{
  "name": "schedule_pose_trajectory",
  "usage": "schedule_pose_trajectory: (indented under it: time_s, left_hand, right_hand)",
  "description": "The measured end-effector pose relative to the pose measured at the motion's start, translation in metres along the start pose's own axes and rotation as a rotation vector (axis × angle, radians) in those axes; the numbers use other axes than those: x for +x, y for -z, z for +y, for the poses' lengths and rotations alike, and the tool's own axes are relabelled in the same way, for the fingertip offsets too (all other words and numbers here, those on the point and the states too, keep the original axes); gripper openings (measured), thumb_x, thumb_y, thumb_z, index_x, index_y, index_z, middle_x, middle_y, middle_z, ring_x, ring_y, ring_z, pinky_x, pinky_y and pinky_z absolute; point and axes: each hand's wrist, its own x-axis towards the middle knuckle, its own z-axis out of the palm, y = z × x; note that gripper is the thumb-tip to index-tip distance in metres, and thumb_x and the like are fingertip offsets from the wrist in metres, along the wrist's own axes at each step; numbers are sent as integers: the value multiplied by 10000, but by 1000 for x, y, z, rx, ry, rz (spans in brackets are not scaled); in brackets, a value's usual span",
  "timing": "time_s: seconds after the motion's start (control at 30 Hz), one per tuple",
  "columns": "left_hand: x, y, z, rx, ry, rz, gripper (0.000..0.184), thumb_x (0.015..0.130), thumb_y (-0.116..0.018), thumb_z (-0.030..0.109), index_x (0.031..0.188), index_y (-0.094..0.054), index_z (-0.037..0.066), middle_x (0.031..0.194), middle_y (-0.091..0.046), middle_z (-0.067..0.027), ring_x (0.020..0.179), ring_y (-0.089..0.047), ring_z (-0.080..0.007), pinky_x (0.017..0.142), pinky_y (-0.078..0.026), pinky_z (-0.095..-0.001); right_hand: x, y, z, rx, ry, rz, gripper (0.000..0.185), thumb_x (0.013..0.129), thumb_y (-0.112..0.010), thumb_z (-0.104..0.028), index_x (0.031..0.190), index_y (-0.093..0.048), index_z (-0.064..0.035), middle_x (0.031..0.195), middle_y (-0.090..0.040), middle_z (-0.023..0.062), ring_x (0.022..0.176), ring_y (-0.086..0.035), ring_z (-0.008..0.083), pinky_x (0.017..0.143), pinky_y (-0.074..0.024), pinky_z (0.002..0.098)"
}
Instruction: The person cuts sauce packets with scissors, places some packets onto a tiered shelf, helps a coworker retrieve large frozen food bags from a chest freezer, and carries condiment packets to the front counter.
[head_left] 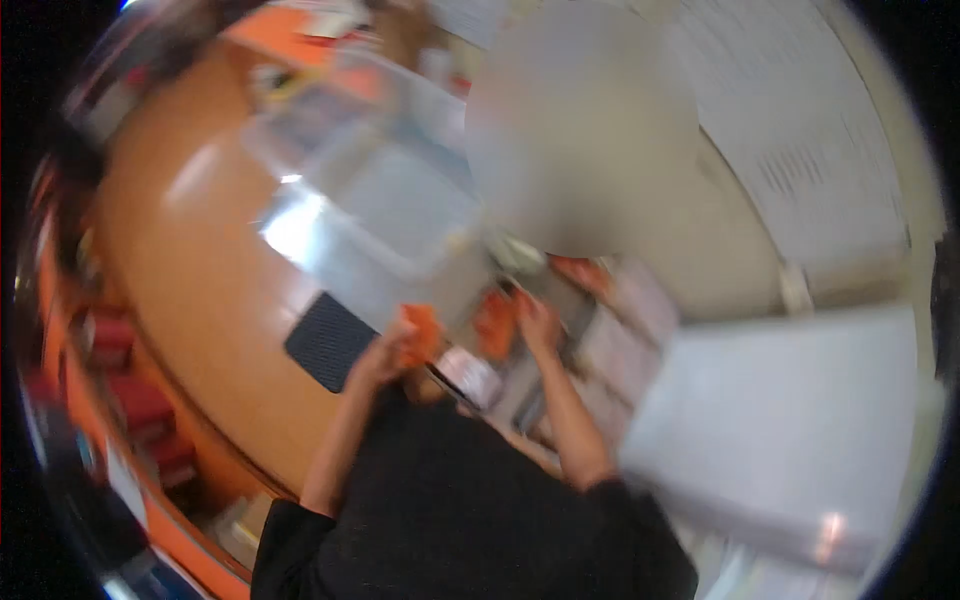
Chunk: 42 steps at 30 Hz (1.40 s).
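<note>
My left hand (375,358) is closed on a flat orange piece (421,334), held upright in front of my body. My right hand (540,325) reaches forward over a tray with compartments. Its fingers are bent together by a small dark spot, and blur hides what they grip. Just left of that hand is a red-orange item (493,322); I cannot tell whether they touch. Between the hands sits a pale pinkish block (469,376). Another red-orange item (584,274) lies beyond my right hand.
A black textured mat (331,343) lies on the orange-brown counter (190,255) at left. Clear plastic containers (405,205) stand ahead. Pale packs (617,358) fill compartments right of my hand, beside a large white lid-like panel (780,430). A large round pale shape (590,120) hangs ahead.
</note>
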Motion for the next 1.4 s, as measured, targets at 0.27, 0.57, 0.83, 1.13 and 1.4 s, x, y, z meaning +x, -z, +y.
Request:
schedule_pose_trajectory:
  time_s: [0.27,0.57,0.83,1.13,1.4]
  left_hand:
    - [4,2,7,139,67,35,618,953,-634,337,1470,-400,94,1348,-588,-160,1152,-620,-274,932,-546,-434]
    - [6,-3,12,129,36,43,660,949,-636,357,1485,-382,69,1375,-571,-176,1200,-603,-289,943,-536,-442]
    - [5,-1,17,25,-58,-99,771,916,-660,452,1505,-357,57,1431,-519,-219,1228,-583,-328,994,-503,-493]
    - [9,-2,11,-201,-43,-146,928,850,-684,577,1542,-297,95,1372,-520,-236,1193,-579,-402,974,-513,-572]
    - [8,-21,10,-235,-19,-160,822,866,-691,529,1513,-344,158,1357,-518,-223,1225,-558,-437,935,-534,-607]
  right_hand:
    - [-5,-43,4,-202,-13,6,198,849,-681,-252,872,-742,-65,871,-700,164,820,-679,373,726,-543,471]
    - [-18,-42,-24,-191,89,-171,539,772,-776,-424,1172,-640,-90,1248,-582,166,1221,-507,357,929,-484,531]
    - [3,-60,-15,-274,75,-259,861,667,-853,-385,1354,-465,-40,1273,-558,149,1219,-497,353,1001,-419,528]
    - [-3,-57,-5,-212,185,-203,733,709,-808,-313,1325,-516,-43,1241,-550,151,1188,-515,350,1005,-403,496]
    - [-4,-57,16,-226,227,-251,704,725,-768,-289,1321,-509,-16,1231,-540,169,1185,-515,364,996,-411,511]
